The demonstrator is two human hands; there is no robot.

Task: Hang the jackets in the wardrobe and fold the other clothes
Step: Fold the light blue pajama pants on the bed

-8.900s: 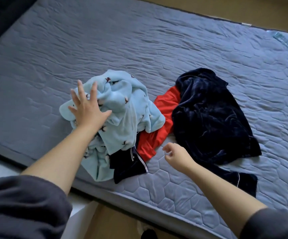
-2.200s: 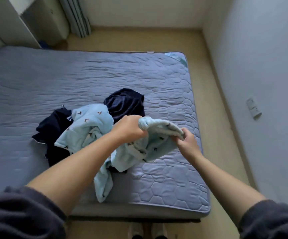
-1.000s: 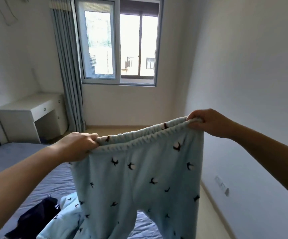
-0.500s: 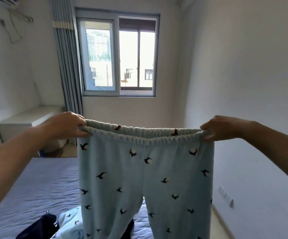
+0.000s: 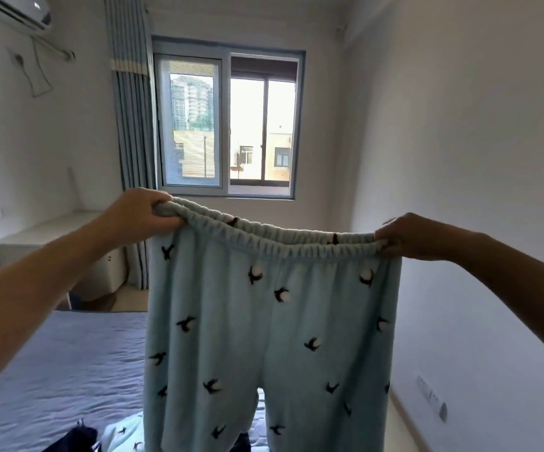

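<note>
Light blue fleece pyjama trousers (image 5: pixel 273 321) with small dark bird prints hang spread in front of me, legs down. My left hand (image 5: pixel 136 212) grips the left end of the elastic waistband. My right hand (image 5: pixel 407 236) grips the right end. The waistband is stretched between them at chest height. Below, on the grey quilted mattress (image 5: pixel 68 363), lie a matching light blue top (image 5: pixel 123 432) and a dark navy garment (image 5: pixel 75 440), both partly hidden by the trousers.
A window (image 5: pixel 228 125) is straight ahead with a striped curtain (image 5: pixel 130 125) at its left. A white desk (image 5: pixel 52 246) stands by the left wall under an air conditioner (image 5: pixel 13 9). A plain wall with sockets (image 5: pixel 432 394) runs close on the right.
The trousers came off the bed pile and were lifted up. Over the last second both hands pulled apart, spreading the waistband flat, and my view tilted up a little.
</note>
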